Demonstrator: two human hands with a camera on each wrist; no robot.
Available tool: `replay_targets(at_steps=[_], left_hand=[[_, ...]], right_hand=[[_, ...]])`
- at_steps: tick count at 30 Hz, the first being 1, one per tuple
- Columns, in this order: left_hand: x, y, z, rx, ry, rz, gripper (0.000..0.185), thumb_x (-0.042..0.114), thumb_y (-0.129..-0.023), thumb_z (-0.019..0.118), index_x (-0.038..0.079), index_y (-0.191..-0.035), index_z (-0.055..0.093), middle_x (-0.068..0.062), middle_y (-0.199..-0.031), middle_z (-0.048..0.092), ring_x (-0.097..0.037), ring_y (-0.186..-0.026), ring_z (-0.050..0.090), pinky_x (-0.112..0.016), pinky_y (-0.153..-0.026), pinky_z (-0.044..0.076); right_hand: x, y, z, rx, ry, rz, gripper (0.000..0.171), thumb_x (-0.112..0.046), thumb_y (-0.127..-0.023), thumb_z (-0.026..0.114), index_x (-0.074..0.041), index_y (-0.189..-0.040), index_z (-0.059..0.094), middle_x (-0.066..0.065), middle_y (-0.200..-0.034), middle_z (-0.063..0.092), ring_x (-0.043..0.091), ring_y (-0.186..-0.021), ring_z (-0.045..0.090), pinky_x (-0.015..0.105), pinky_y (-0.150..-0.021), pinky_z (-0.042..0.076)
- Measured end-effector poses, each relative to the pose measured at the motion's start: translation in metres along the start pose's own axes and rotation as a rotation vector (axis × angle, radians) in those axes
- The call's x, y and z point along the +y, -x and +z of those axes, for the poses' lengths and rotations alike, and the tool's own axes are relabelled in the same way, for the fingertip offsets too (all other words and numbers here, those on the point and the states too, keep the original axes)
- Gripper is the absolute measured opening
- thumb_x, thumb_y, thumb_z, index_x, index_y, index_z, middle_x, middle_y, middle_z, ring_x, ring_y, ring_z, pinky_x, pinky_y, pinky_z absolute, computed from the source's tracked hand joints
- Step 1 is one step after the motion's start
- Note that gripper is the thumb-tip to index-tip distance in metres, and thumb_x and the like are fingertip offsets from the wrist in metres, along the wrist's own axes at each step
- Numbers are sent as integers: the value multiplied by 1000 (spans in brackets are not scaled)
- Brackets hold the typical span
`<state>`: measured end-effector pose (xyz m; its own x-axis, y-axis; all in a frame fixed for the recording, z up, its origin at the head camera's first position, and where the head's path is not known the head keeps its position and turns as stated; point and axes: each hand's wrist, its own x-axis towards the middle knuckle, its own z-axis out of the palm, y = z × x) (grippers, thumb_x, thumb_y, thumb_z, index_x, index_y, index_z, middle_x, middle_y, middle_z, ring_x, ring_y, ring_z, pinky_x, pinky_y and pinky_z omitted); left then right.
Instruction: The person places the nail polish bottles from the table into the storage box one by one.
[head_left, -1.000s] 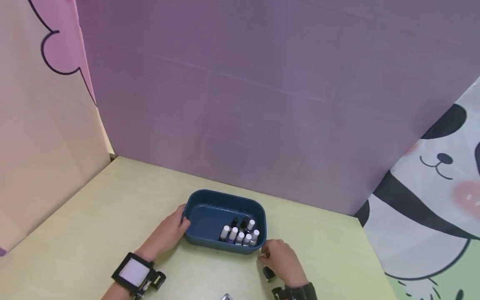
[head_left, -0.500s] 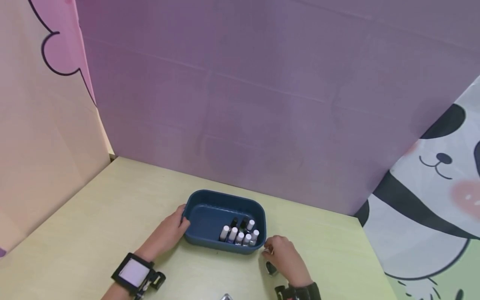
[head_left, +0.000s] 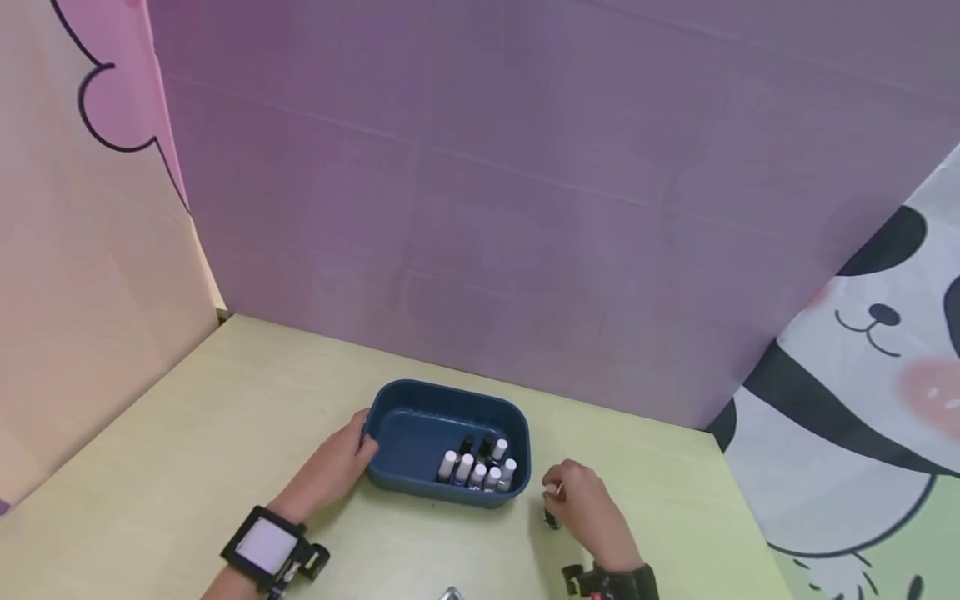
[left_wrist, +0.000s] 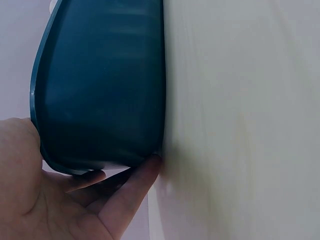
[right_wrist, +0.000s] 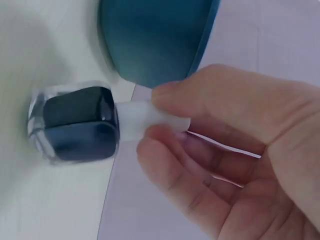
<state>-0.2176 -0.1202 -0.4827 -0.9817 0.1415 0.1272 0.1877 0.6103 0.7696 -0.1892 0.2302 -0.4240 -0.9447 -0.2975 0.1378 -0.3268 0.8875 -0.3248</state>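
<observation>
A dark blue plastic bin (head_left: 408, 442) sits on the table, holding several small nail polish bottles (head_left: 465, 470) toward its right end, most with white caps and a couple with black ones. My left hand (head_left: 339, 461) grips the bin's left end; in the left wrist view its fingers (left_wrist: 132, 192) bend against the end wall. To the right of the bin, my right hand (head_left: 592, 512) pinches another nail polish bottle (right_wrist: 80, 124) by its white cap (right_wrist: 135, 119) between thumb and fingers. That bottle is clear glass with dark polish inside, its base pointing down close over the table.
A small silvery object (head_left: 452, 593) shows at the bottom edge of the head view. Behind the pale wooden table (head_left: 247, 400) rises a purple backdrop (head_left: 480, 208). A panda print (head_left: 885, 358) hangs at the right, a peach panel (head_left: 97, 275) at the left.
My right hand has moved right and slightly away from me with the nail polish bottle, leaving the bin's corner. The left hand and the bin have stayed in place.
</observation>
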Motion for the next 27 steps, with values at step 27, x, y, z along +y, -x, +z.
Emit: replay_targets(at_steps=[27], left_hand=[[0, -1, -1, -3, -3, 6, 50, 15, -101, 46, -2, -147, 38, -19, -128, 60, -21, -97, 54, -46, -92, 47]], right_hand=[[-1, -4, -7, 333, 32, -19, 13, 7, -74, 71, -2, -84, 70, 3, -81, 63, 9, -66, 58, 18, -56, 50]])
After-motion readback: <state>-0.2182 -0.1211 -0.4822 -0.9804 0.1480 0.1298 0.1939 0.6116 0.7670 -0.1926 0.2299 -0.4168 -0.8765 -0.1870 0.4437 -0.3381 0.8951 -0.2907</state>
